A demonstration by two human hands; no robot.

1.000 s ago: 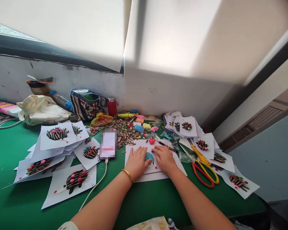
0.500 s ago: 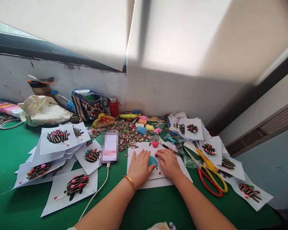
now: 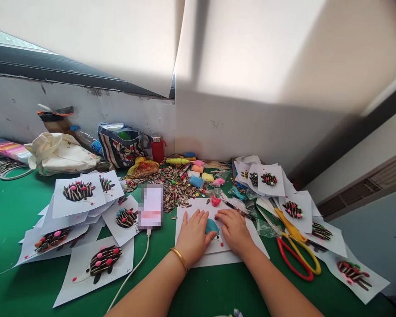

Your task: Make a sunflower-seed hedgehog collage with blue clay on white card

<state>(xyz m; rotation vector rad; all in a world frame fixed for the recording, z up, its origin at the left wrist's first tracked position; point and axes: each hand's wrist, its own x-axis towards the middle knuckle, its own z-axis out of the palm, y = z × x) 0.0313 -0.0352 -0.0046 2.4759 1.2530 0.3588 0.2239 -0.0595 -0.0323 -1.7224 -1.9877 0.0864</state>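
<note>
Left hand (image 3: 193,240), right hand (image 3: 234,231) on white paper (image 3: 211,249); blue patch (image 3: 211,226) between.

Green table (image 3: 214,288) lies bare between two forearms (image 3: 152,286) toward the near edge, leaving a lane to the slim gap between left hand (image 3: 194,235) and right hand (image 3: 233,229). Red-and-yellow-handled metal scissors (image 3: 284,235) and loose white paper cards (image 3: 336,243) bar the right side; a white charging cable (image 3: 147,247) crosses leftward. Another bare patch opens toward the left edge. Toward the far edge, striped seeds (image 3: 176,190) and a blue clay-like block (image 3: 196,182) crowd the way.
</note>
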